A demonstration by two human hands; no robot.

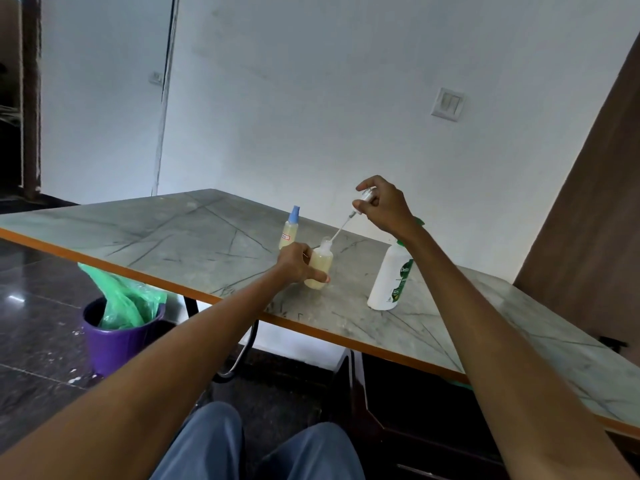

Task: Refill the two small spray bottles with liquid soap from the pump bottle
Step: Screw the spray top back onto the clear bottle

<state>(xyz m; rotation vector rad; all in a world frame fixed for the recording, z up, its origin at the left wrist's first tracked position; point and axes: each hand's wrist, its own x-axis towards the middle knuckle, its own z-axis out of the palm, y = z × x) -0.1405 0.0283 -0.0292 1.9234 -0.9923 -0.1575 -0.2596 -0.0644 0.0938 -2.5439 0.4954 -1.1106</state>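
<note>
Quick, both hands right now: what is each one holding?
Left hand: grips the open spray bottle on the table.
Right hand: pinches the spray head, tube at bottle mouth.

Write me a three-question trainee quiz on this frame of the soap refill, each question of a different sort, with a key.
1. True or false: the left hand grips the open spray bottle on the table.
2. What does the right hand hold?
A) the spray head with its dip tube
B) the pump bottle
C) nothing
3. Fill in: the second spray bottle, behind the left hand, wears a ____ cap.

Key: 1 true; 2 A; 3 blue.
</note>
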